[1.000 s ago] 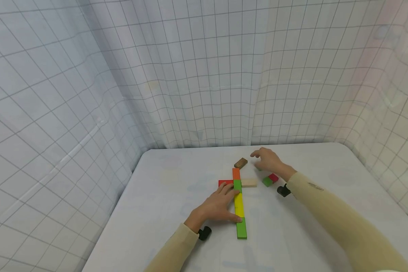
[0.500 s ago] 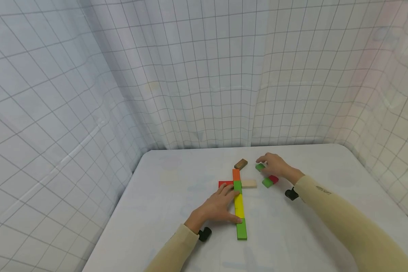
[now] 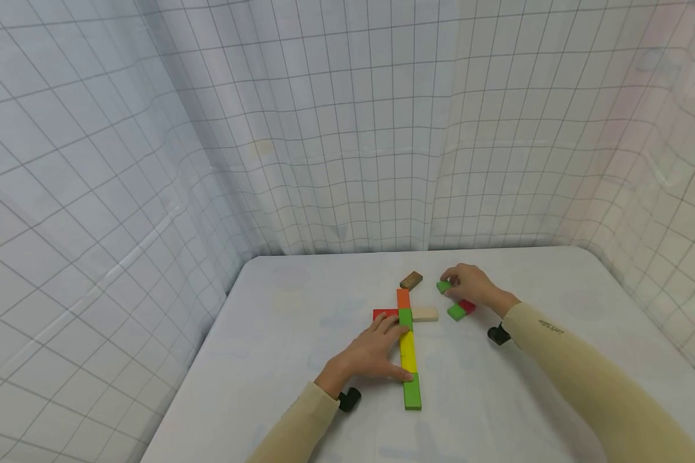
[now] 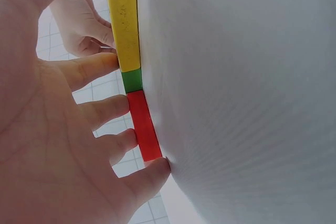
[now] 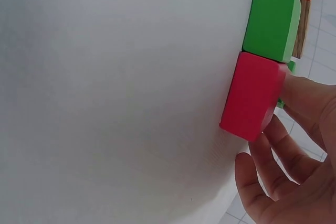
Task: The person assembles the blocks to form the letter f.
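Observation:
My left hand (image 3: 370, 352) spreads its fingers along a cross of flat blocks; fingertips and thumb touch its left side. The cross has a yellow block (image 3: 408, 354), a green block (image 3: 412, 397) at the near end, a smaller green one (image 3: 405, 317), an orange one (image 3: 403, 298) on top, a red arm (image 4: 144, 129) and a pale wooden arm (image 3: 425, 314). Off to the right, my right hand (image 3: 472, 285) pinches a small green block (image 3: 443, 287) between thumb and fingers. Much of that block is hidden in the right wrist view.
A second green block (image 5: 272, 19) and a crimson block (image 5: 253, 95) lie end to end beneath the right hand. Beyond the cross's top lies a brown wooden block (image 3: 411, 280). Grid-patterned white curtains (image 3: 347, 128) surround the white table (image 3: 266, 321).
My right hand has come back from the far side, moving right and nearer to the small green block, and its fingers have closed on that block. The left hand has stayed in place.

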Demonstrator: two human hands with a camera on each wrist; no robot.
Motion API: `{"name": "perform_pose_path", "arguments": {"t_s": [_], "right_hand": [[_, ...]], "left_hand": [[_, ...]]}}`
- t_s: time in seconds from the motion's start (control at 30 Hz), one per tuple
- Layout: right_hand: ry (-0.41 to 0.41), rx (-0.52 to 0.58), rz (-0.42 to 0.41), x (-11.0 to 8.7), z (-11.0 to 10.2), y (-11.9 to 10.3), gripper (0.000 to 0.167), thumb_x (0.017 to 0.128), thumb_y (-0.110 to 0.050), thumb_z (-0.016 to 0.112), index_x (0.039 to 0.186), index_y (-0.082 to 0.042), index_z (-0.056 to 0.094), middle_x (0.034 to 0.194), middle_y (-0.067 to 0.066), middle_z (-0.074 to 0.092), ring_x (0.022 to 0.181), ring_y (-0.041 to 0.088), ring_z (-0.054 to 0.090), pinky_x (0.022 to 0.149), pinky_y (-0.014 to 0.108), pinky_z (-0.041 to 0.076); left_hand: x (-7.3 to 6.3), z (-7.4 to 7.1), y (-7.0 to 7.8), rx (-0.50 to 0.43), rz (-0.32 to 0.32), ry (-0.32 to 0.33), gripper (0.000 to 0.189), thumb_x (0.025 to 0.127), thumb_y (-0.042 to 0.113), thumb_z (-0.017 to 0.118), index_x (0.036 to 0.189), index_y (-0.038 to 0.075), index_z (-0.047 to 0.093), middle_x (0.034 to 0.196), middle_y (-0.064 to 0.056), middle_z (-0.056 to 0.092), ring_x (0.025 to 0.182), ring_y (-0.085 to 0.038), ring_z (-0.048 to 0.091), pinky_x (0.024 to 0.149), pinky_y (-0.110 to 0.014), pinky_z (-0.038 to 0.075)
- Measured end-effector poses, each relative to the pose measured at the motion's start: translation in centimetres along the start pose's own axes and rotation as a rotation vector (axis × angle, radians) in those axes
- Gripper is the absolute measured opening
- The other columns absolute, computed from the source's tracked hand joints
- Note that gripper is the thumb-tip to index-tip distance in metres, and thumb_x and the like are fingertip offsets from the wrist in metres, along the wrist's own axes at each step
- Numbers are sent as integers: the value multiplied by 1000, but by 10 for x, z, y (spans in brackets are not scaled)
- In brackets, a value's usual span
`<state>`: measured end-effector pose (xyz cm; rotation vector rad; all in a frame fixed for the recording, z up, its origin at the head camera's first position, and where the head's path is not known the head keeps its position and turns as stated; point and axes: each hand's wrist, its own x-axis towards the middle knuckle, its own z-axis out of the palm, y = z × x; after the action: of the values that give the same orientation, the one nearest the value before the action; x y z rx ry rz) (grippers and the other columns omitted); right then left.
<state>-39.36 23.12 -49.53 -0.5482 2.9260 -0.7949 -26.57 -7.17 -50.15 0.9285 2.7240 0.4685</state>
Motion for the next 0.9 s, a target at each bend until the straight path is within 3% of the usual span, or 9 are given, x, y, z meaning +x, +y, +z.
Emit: {"name": "perform_pose_path", "arguments": {"t_s": [0.57,0.9], "right_hand": [[23,-17,-18,2,2,-3,30,87,-15,79,115,-5,72,96,6,65,88,23,56,80,43,49],[19,-7,16,5,2,-5,32,88,-18,78,117,-6,71,100,7,67,90,24,58,83,44,50]], "left_hand": [[1,0,0,10,-7,-5,94,78,67,75,154,25,39,165,-4,21,152,-31,13,116,-52,29],[1,0,0,3,4,-2,94,78,67,75,154,24,39,164,-5,22,152,-31,14,116,-52,29]]}}
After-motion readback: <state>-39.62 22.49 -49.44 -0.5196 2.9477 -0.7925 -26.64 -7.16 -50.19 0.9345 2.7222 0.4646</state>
